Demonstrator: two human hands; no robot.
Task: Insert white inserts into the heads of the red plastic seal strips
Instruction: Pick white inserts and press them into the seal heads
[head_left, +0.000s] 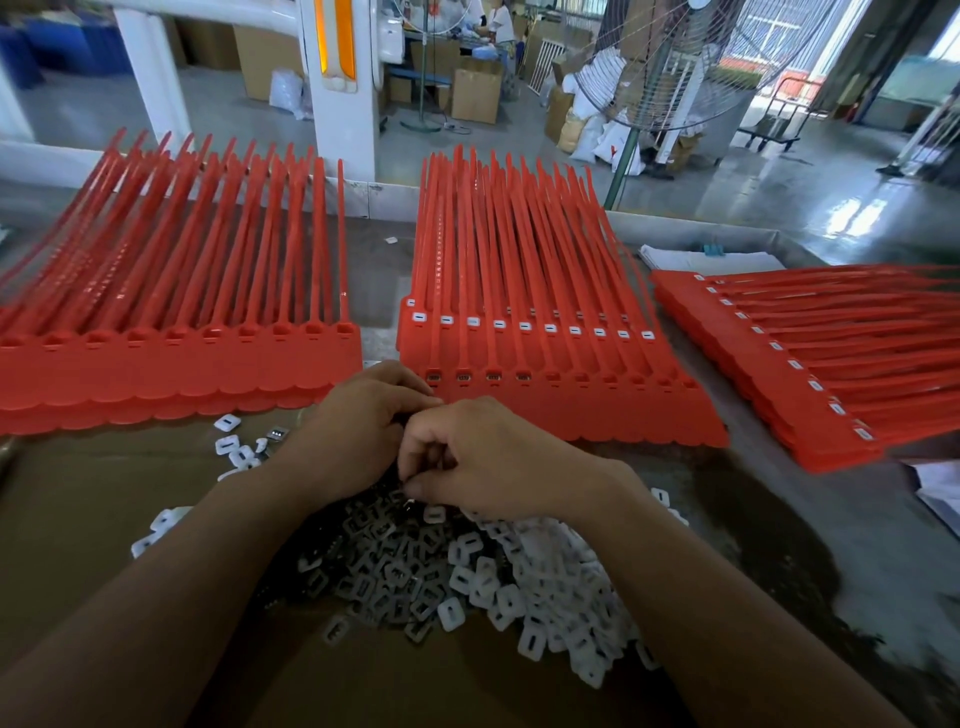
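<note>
Heaped loose: white inserts (498, 587), small, squarish, slotted, lying flat and tilted at all angles, with a few strays just left of the heap. Straight beyond the heap: middle stack of red seal strips (545, 291), joined side by side, tails pointing away, nearest row of heads with open sockets, row behind capped white. Beyond and left of the heap: left stack (171, 291), heads showing plain red sockets. Right of the heap, well apart: right stack (831, 364), turned sideways, heads capped white.

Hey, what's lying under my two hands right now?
A heap of white inserts on brown cardboard. The left hand and right hand are curled together above it; anything held in their fingers is hidden.
</note>
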